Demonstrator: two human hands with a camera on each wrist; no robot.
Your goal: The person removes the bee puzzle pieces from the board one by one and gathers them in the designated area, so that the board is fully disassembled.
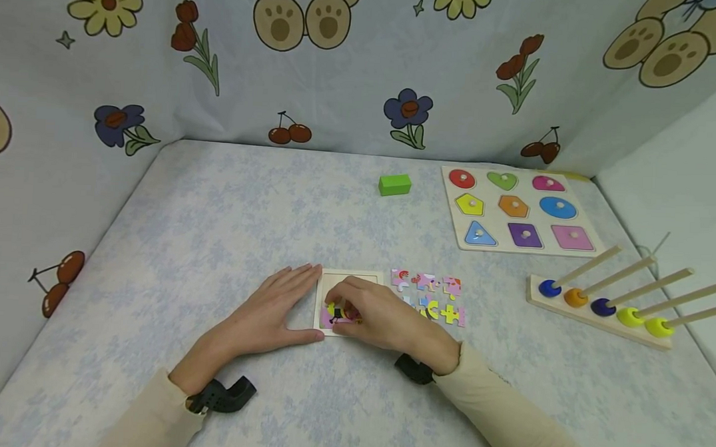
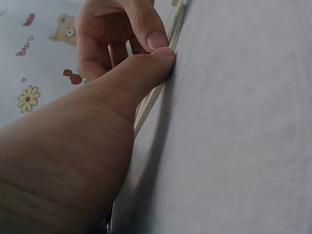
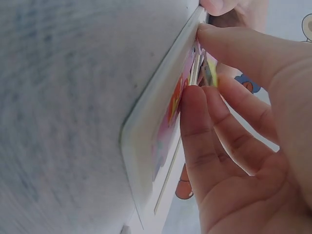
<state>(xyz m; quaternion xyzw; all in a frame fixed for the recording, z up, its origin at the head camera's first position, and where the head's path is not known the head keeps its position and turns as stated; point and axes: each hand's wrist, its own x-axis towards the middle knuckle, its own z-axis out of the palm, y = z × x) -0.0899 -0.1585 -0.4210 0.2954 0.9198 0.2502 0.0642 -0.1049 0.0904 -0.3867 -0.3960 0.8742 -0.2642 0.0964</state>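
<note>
A small wooden puzzle tray (image 1: 356, 273) lies on the table in front of the person. My left hand (image 1: 264, 316) lies along its left side, fingers extended, with the thumb at the near left corner. Over the tray, my right hand (image 1: 384, 315) pinches a small puzzle piece (image 3: 211, 73) with a yellow edge, tilted up from the board in the right wrist view. Pink picture pieces (image 1: 328, 317) sit in the near part of the tray, partly hidden by the right fingers. Several loose jigsaw pieces (image 1: 450, 314) lie to the right of the tray, some behind the right hand.
At the back right lies a shape board (image 1: 471, 243) with knobbed coloured shapes. Nearer on the right, a wooden peg stand (image 1: 588, 317) carries beads on slanting pegs. A green block (image 1: 394, 184) rests toward the back. Patterned cloth (image 1: 352, 83) hangs behind the table.
</note>
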